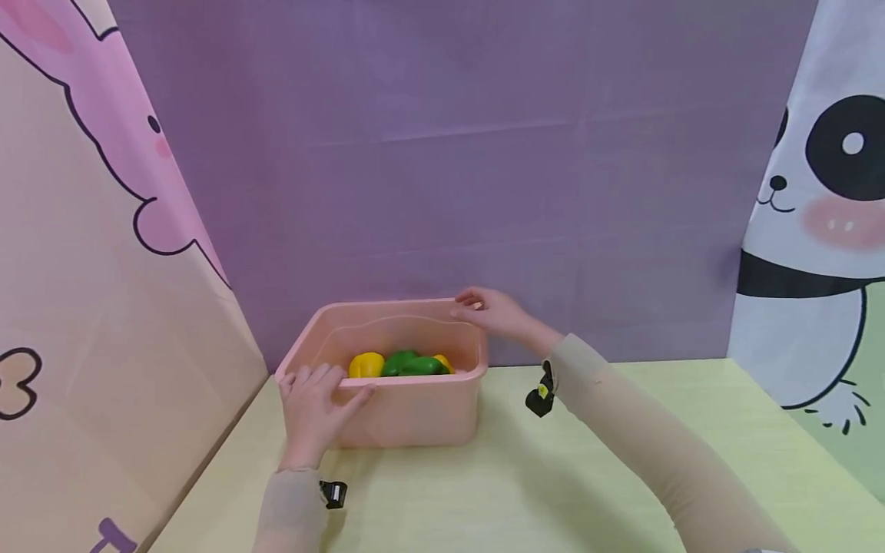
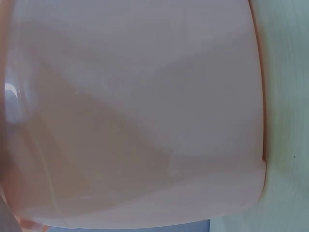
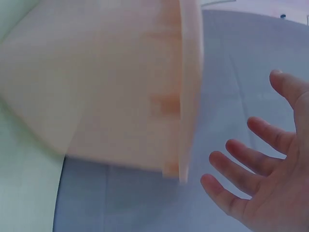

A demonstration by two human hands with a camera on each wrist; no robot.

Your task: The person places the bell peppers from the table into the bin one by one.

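A pink plastic bin [image 1: 415,415] stands on the table near the back wall. Inside it lie a yellow bell pepper [image 1: 366,365], green peppers [image 1: 423,367] and another yellow piece [image 1: 444,361], partly hidden by the front rim. My left hand [image 1: 313,407] grips the bin's front left corner, fingers over the rim and thumb along the front. The bin's smooth wall [image 2: 145,121] fills most of the left wrist view. At the back right corner is my right hand [image 1: 494,311]; the right wrist view shows this hand [image 3: 275,179] with fingers spread, apart from the bin's rim [image 3: 190,92].
The pale wooden table [image 1: 588,476] extends to the front and right of the bin. A purple cloth wall [image 1: 484,153] rises behind it. Cartoon-printed panels flank both sides, a pink figure [image 1: 117,123] at left and a panda [image 1: 830,230] at right.
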